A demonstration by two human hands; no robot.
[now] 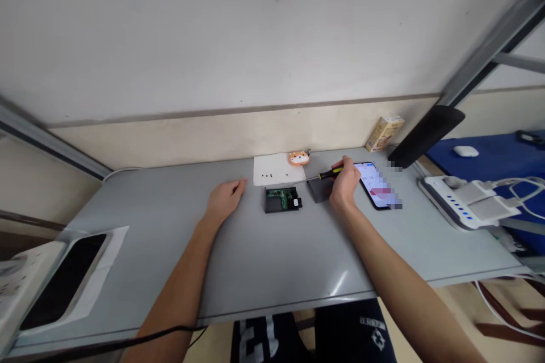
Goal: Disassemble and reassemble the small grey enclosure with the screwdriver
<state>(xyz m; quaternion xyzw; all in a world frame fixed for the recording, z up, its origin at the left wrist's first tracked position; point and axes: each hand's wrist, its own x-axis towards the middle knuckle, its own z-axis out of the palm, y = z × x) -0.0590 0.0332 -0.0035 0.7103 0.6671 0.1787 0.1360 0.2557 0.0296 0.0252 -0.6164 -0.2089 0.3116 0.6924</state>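
Observation:
My right hand [346, 184] grips the black-and-yellow handle of a screwdriver [330, 173], its thin shaft aimed left. Beneath the screwdriver lies a dark grey flat cover [319, 190], partly hidden by the hand. To its left, an opened dark case with a green circuit board [283, 199] rests on the table. My left hand [225, 199] lies on the table left of the case, loosely closed with nothing seen in it. Behind the case, several tiny dark screws [271, 175] sit on a white sheet of paper [276, 164].
An orange animal-face item [298, 157] sits at the paper's back edge. Right of my right hand lies a lit phone [374, 184], then a white power strip [462, 201]. A small carton [384, 133] and black cylinder [428, 135] stand behind. A dark phone [66, 281] lies at left.

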